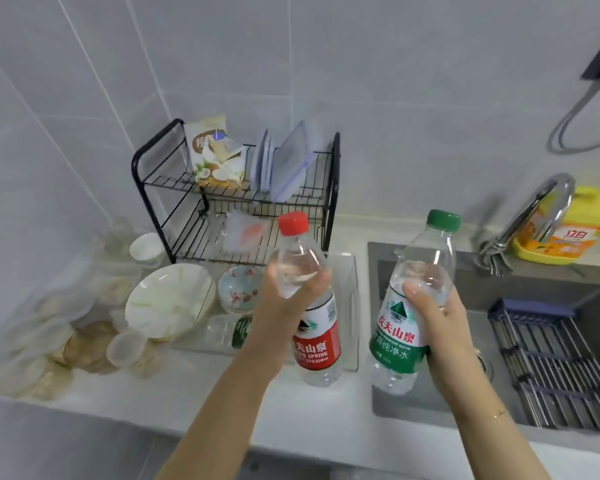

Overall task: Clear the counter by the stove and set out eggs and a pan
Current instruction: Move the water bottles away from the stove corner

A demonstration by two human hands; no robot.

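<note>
my left hand [284,306] is wrapped around the red-capped water bottle [312,306], held upright above the tabletop [222,393] in front of the black dish rack [236,192]. my right hand [437,317] grips the green-capped water bottle [416,292], tilted a little, over the left edge of the sink [430,407]. a white bowl [168,301] sits on the tabletop left of my left hand.

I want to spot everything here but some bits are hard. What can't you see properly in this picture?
All in the head view:
- Third bottle: mostly hidden behind the left hand.
- Red bottle label: partly covered by that hand.
- Green bottle: the right hand covers its far side.
- Clear tubs at left: blurred, contents unclear.
- Yellow bottle: partly behind the tap.
- Stove, eggs, pan: out of frame.
</note>
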